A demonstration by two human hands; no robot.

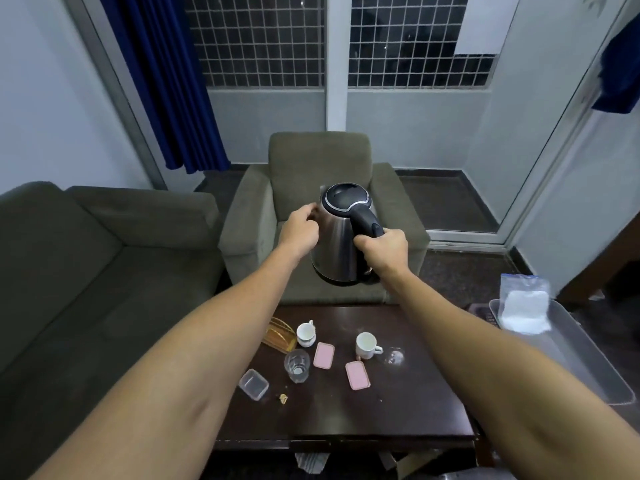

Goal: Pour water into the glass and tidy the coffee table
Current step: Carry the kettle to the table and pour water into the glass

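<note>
Grip: right hand (pixel 382 249) is wrapped tight round the black handle of the kettle (pixel 337 244), fingers closed under it.
Other hand: left hand (pixel 301 230) lies against the kettle's steel side below the spout, fingers curled; whether it truly grips cannot be told.
Kettle: held in the air, lid shut, above the far edge of the coffee table (pixel 398 410) and in front of the armchair (pixel 318 157).
Glass: glass (pixel 297 365) stands upright on the table, left of middle, well below the kettle.
Beside the glass: pink card (pixel 324 355) just to its right, clear plastic box (pixel 254 384) to its near left.
Cups: white cup (pixel 306 333) behind the glass; second white cup (pixel 366 345) further right.
Right of table: grey tray (pixel 588 368) with a plastic bag (pixel 524 306) at its far end.
</note>
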